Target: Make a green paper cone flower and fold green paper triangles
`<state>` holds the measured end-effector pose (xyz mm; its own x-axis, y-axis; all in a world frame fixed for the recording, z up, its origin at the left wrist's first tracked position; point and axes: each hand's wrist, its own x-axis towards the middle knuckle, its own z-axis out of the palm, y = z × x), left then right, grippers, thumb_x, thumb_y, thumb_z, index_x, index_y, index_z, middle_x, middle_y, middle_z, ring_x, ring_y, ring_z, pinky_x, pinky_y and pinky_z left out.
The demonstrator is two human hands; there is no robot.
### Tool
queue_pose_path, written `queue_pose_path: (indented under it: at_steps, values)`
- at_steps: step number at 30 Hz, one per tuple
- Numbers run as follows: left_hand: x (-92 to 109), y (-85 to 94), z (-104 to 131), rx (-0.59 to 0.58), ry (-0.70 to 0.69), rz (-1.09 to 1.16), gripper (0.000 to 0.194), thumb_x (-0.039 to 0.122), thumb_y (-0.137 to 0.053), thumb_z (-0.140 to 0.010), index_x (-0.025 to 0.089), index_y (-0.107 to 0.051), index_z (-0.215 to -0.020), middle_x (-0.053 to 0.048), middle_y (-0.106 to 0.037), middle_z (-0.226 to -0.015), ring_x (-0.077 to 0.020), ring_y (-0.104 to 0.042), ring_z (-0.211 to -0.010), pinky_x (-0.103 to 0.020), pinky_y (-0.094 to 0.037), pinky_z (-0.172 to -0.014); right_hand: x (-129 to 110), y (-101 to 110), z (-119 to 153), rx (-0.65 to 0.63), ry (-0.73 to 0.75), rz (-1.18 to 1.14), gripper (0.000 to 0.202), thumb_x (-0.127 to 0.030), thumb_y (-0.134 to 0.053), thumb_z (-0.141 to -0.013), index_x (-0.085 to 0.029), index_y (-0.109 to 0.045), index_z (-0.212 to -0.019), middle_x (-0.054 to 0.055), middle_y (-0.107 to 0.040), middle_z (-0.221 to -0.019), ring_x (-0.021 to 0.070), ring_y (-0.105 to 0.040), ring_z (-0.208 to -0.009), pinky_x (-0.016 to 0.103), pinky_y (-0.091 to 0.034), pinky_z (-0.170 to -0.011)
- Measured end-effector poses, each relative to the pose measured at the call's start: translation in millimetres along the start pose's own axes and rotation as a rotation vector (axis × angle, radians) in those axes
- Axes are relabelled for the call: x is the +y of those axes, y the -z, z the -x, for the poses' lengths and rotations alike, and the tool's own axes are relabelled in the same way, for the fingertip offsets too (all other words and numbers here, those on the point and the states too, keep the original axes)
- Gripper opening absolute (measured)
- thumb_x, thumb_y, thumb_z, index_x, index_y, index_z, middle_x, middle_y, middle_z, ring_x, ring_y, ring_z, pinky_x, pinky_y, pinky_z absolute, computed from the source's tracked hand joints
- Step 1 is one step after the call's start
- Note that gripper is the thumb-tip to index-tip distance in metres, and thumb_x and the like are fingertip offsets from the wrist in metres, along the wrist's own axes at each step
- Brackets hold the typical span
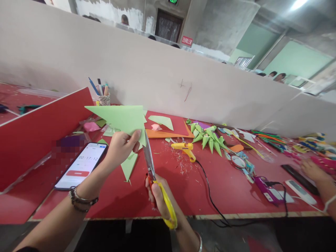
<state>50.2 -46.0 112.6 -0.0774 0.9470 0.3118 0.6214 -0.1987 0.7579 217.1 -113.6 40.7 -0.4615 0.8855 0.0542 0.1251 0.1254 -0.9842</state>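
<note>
My left hand (122, 147) pinches a light green sheet of paper (123, 117) between thumb and fingers, holding it up above the table. The sheet comes to a long point on its left side. My right hand (159, 194) is wrapped round the handles of a pair of scissors (149, 161) with one yellow loop and a red part. The blades point upward, and their tips meet the paper's lower right edge close to my left thumb. Beneath the left hand, a green paper piece (129, 167) lies on the red tabletop.
A yellow glue gun (185, 149) with a black cord lies right of the scissors, near folded green paper cones (210, 136). A phone (82, 166) shows a timer at left. A pen cup (104, 99) stands behind. At far right is another person's hand (312, 169) by a power strip (269, 189).
</note>
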Motion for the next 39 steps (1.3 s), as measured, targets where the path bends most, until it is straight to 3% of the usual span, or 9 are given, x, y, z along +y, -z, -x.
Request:
queue_pose_path:
  at_steps: [7,11,16,32,39]
  values:
    - [2,-1.9,1,-0.013,-0.036,-0.009,0.054,0.039,-0.033,-0.083,0.017,-0.046,-0.034,0.004,-0.033,-0.03,-0.006,-0.031,-0.031,-0.021,-0.028,-0.042,1,-3,3,0.046,-0.013,-0.082,0.049,-0.065,-0.028,-0.082,-0.018,-0.043,-0.077,-0.006,-0.033,-0.051,0.0069,-0.032,-0.044,0.02,-0.027,-0.042]
    - [1,-3.2,3,-0.054,-0.067,0.006,0.056,0.039,-0.032,-0.084,0.016,-0.046,-0.035,0.004,-0.035,-0.032,-0.0058,-0.032,-0.033,-0.021,-0.028,-0.043,0,-1,5,0.014,-0.034,-0.048,0.049,-0.065,-0.028,-0.083,-0.018,-0.043,-0.079,-0.006,-0.034,-0.051,0.0072,-0.032,-0.045,0.02,-0.028,-0.043]
    - [-3,-4.8,5,-0.11,-0.053,0.018,0.055,0.039,-0.033,-0.084,0.016,-0.044,-0.035,0.005,-0.03,-0.031,-0.005,-0.028,-0.031,-0.021,-0.025,-0.04,4,-5,6,0.099,-0.038,-0.044,0.052,-0.069,-0.028,-0.079,-0.019,-0.041,-0.074,-0.006,-0.031,-0.049,0.007,-0.029,-0.044,0.02,-0.024,-0.041]
    - [-3,-4.8,1,-0.217,0.028,0.088,0.054,0.036,-0.034,-0.086,0.016,-0.046,-0.036,0.004,-0.036,-0.032,-0.0053,-0.026,-0.032,-0.022,-0.023,-0.039,18,-9,7,0.138,-0.058,-0.048,0.051,-0.067,-0.028,-0.08,-0.019,-0.041,-0.069,-0.007,-0.028,-0.048,0.0063,-0.025,-0.042,0.02,-0.021,-0.041]
    - [-3,-6.2,0,-0.236,-0.003,0.157,0.055,0.035,-0.033,-0.087,0.016,-0.046,-0.036,0.004,-0.038,-0.033,-0.0056,-0.03,-0.033,-0.021,-0.028,-0.042,25,-11,9,0.146,-0.069,-0.051,0.05,-0.065,-0.028,-0.082,-0.019,-0.04,-0.069,-0.007,-0.027,-0.049,0.0064,-0.025,-0.043,0.02,-0.023,-0.041]
